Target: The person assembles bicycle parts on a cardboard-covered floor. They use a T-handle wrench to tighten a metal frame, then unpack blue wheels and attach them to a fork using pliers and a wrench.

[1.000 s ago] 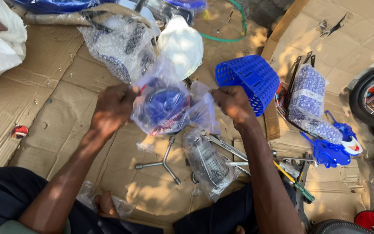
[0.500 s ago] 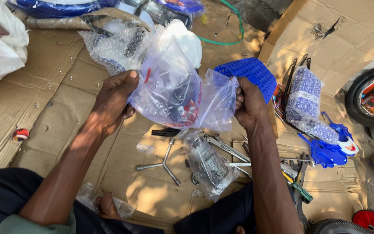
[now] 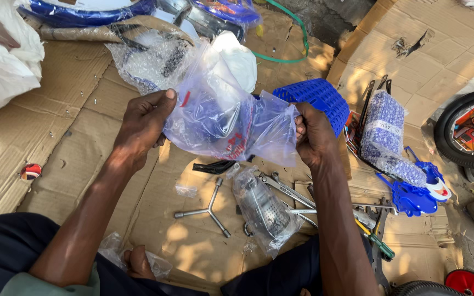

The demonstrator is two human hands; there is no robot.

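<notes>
Head view: left hand (image 3: 141,127) pinching one end of a clear plastic bag (image 3: 223,118), thumb on top, fingers curled under. Right hand (image 3: 312,134) closed tight on the other end, gripping a bunched edge. Bag stretched between the two, held up above the cardboard (image 3: 56,153), just in front of a blue basket (image 3: 320,100). Inside, blue parts, blurred by the film; exact kind hard to tell. No tear or open mouth to be seen, contents all inside. Judged from this: bag in hand and pulled taut, opening not yet done, parts yet to come out.

Below the bag, on the cardboard: a three-armed wrench (image 3: 207,211), a black part (image 3: 215,166), a second clear bag (image 3: 264,211) with a metal piece in it, unopened, and a spanner (image 3: 286,191) beside it. To the right, a bubble-wrapped bundle (image 3: 384,123) leaning by a blue plastic piece (image 3: 407,194), wrap on as well. Far right, a small wheel (image 3: 467,129). Upper left, a white bag (image 3: 4,66); beyond, more wrapped parts. Most of the lot apparently packed, little laid out bare besides tools.
</notes>
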